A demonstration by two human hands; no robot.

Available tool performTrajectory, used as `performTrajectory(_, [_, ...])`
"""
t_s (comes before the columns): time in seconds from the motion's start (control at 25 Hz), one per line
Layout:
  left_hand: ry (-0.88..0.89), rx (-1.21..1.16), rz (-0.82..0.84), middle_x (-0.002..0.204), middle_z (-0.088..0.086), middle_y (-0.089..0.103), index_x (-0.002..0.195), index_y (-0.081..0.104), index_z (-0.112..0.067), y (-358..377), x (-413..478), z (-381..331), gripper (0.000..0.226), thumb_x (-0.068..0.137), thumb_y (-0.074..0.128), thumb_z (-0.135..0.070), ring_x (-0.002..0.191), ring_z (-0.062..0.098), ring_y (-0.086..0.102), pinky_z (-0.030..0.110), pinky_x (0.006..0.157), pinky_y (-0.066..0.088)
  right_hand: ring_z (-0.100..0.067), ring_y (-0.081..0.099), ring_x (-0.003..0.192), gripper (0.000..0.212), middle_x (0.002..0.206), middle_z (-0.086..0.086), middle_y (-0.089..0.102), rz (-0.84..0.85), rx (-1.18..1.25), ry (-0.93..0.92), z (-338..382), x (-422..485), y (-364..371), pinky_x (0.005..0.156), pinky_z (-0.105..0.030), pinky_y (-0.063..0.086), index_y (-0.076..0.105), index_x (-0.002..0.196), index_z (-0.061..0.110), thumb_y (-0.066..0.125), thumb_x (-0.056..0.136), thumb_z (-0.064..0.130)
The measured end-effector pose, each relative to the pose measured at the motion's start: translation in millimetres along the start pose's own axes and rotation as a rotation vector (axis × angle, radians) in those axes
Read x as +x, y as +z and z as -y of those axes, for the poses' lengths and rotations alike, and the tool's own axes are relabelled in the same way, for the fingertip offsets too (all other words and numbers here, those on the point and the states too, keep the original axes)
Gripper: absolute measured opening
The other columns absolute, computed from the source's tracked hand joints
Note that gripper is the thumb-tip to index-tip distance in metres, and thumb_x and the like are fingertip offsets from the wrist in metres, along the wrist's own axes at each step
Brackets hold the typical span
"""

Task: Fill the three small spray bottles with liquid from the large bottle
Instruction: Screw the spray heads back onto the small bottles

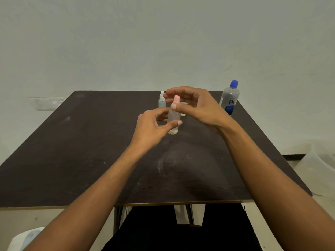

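Note:
A small clear spray bottle with a pink spray head (173, 124) is held upright just above the dark table (90, 151), with a little liquid at its bottom. My left hand (150, 128) grips its body between thumb and fingers. My right hand (199, 105) curls round the pink head, its thumb at the neck. Behind them stands a second small spray bottle with a white head (161, 101). A third small pale bottle (184, 113) is mostly hidden behind my right hand. The large bottle with a blue cap (229, 98) stands at the table's far right corner.
A pale wall rises behind the table, with a socket plate (48, 103) at the left. A translucent tub (319, 171) sits on the floor at the right. A white bag (25, 238) lies at the lower left.

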State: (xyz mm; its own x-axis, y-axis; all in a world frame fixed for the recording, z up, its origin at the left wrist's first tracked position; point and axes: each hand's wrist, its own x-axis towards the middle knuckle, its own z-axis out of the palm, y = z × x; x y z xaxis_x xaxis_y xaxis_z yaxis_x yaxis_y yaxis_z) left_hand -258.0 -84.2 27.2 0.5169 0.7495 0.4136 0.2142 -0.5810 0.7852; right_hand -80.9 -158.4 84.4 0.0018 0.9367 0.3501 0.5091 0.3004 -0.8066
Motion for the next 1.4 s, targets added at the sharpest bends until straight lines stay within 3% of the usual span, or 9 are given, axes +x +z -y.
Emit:
performTrajectory(0.16, [-0.002,0.016,-0.004,0.103,-0.015,0.078,0.120,0.077,-0.026,0.1,0.7,1.9,0.046,0.082,0.085,-0.049,0.098,-0.006,0.071,0.006,0.085,0.053,-0.014,0.074,0.115,0.033,0.118,-0.003,0.079,-0.036,0.031,-0.005,-0.8,-2.0,-1.7,0.103,-0.033,0.058,0.071,0.129,0.006,0.076,0.097,0.011])
performTrajectory(0.36, [-0.027,0.022,-0.031,0.094,-0.024,0.071,0.121,0.075,-0.030,-0.7,-3.0,5.4,0.045,0.081,0.086,-0.047,0.093,-0.017,0.066,-0.001,0.081,0.049,-0.004,0.076,0.105,0.031,0.110,0.003,0.081,-0.182,-0.057,0.025,-1.8,0.0,13.0,0.098,-0.027,0.060,0.078,0.120,0.012,0.084,0.089,0.016])
performTrajectory(0.52, [-0.024,0.020,-0.056,0.096,-0.020,0.074,0.119,0.076,-0.028,-2.8,-8.0,12.7,0.044,0.081,0.087,-0.046,0.097,-0.012,0.068,0.006,0.085,0.053,0.002,0.075,0.102,0.033,0.109,0.005,0.081,-0.230,-0.108,0.021,-4.2,0.3,28.2,0.095,-0.019,0.059,0.078,0.119,0.013,0.086,0.088,0.019])
performTrajectory(0.76, [-0.053,0.022,-0.045,0.096,-0.023,0.071,0.121,0.075,-0.027,-9.4,-7.7,25.6,0.045,0.081,0.086,-0.044,0.094,-0.014,0.068,0.006,0.085,0.053,0.000,0.075,0.106,0.035,0.113,0.004,0.080,-0.217,-0.116,0.023,-9.6,9.5,43.4,0.100,-0.026,0.059,0.076,0.124,0.013,0.084,0.090,0.019])
performTrajectory(0.88, [-0.082,0.037,-0.041,0.099,-0.021,0.074,0.121,0.075,-0.026,-16.4,0.9,42.2,0.044,0.081,0.088,-0.039,0.096,-0.011,0.070,0.007,0.087,0.053,-0.001,0.071,0.116,0.047,0.126,0.006,0.076,-0.246,-0.119,0.021,-17.3,12.3,53.2,0.105,-0.028,0.057,0.069,0.135,0.016,0.083,0.091,0.026])
performTrajectory(1.04, [-0.161,0.090,-0.072,0.111,-0.008,0.078,0.124,0.075,-0.023,-30.4,26.1,76.3,0.048,0.081,0.089,-0.037,0.099,0.000,0.072,0.020,0.094,0.057,0.000,0.070,0.117,0.043,0.128,0.006,0.075,-0.309,-0.047,0.063,-29.5,11.7,55.8,0.104,-0.025,0.057,0.069,0.135,0.016,0.079,0.095,0.027])
performTrajectory(1.2, [-0.233,0.135,-0.094,0.118,-0.002,0.077,0.126,0.074,-0.018,-36.9,55.5,107.0,0.048,0.083,0.088,-0.036,0.105,0.009,0.071,0.033,0.100,0.058,0.005,0.069,0.112,0.030,0.121,0.010,0.076,-0.365,-0.048,0.087,-38.1,11.9,52.4,0.091,-0.008,0.052,0.073,0.128,0.018,0.075,0.098,0.020])
performTrajectory(1.4, [-0.270,0.159,-0.091,0.121,0.001,0.076,0.128,0.072,-0.016,-35.6,87.6,130.4,0.048,0.085,0.087,-0.032,0.108,0.012,0.071,0.037,0.103,0.057,0.005,0.070,0.111,0.030,0.120,0.009,0.076,-0.374,-0.031,0.122,-50.2,20.3,48.9,0.091,-0.008,0.053,0.073,0.127,0.019,0.074,0.098,0.016])
